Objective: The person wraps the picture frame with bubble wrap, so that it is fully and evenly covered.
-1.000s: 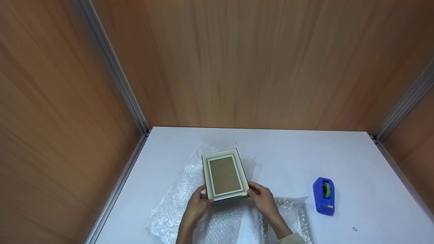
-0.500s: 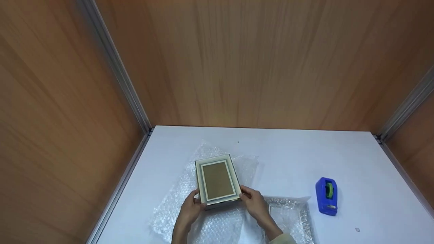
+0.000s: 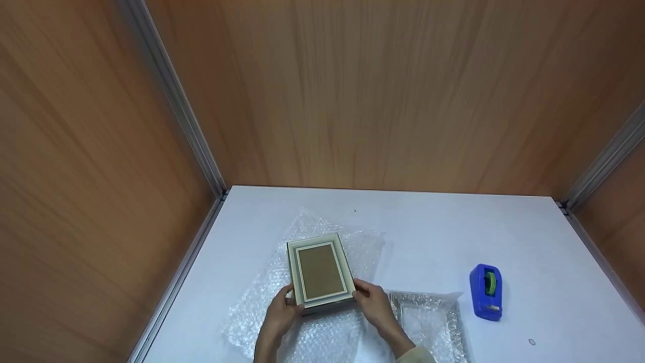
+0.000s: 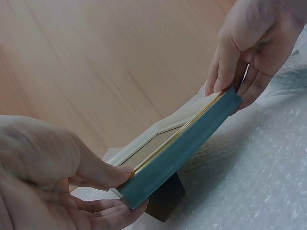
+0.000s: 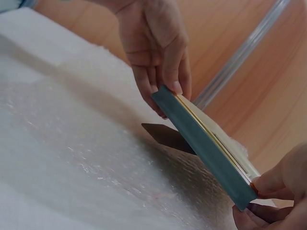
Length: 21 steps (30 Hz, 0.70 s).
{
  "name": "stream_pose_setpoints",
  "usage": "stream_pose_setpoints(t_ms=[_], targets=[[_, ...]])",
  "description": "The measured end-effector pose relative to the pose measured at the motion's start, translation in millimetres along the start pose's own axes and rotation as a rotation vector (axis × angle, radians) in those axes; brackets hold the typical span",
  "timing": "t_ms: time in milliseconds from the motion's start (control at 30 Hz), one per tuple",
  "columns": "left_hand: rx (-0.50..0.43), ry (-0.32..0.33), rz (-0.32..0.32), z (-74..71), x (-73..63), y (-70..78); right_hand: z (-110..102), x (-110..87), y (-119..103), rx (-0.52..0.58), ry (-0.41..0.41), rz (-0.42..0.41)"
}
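Note:
Both hands hold a picture frame with a pale border, gold inner lines, green-blue sides and a plain brown centre. My left hand pinches its near left corner, thumb on the front and fingers behind. At the near right corner, my right hand grips it the same way. The frame is tilted above a sheet of bubble wrap. From its back a dark stand flap sticks out, seen in both wrist views.
A bubble-wrapped rectangular frame lies right of the right hand, partly under that forearm. Further right stands a blue tape dispenser with a green roll. A small clear scrap lies near it. Wood-panel walls enclose the white table.
Both hands have brought the picture frame leftward and closer to the person, lower over the bubble wrap. More of the wrapped frame at the right now shows.

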<state>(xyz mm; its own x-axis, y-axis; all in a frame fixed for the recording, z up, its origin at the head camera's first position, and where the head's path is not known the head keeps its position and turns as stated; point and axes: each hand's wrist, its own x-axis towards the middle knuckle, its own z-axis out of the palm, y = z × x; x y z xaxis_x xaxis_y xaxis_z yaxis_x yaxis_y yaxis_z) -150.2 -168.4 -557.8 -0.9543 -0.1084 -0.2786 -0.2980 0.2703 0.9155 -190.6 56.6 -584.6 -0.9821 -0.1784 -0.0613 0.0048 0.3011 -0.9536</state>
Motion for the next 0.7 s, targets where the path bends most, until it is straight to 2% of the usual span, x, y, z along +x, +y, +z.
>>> stream_pose_setpoints(t_ms=[233, 467, 700], targets=[[-0.008, 0.004, 0.016, -0.7, 2.2, -3.9, 1.5, 0.0, 1.2, -0.013, -0.001, 0.002], [0.017, 0.035, -0.019, -2.1, 3.3, -5.1, 5.5, 1.6, 1.4, -0.022, -0.017, 0.006], [0.007, 0.035, -0.011, -4.1, 2.5, -7.3, 8.8, 2.4, 2.4, -0.021, -0.019, 0.016]])
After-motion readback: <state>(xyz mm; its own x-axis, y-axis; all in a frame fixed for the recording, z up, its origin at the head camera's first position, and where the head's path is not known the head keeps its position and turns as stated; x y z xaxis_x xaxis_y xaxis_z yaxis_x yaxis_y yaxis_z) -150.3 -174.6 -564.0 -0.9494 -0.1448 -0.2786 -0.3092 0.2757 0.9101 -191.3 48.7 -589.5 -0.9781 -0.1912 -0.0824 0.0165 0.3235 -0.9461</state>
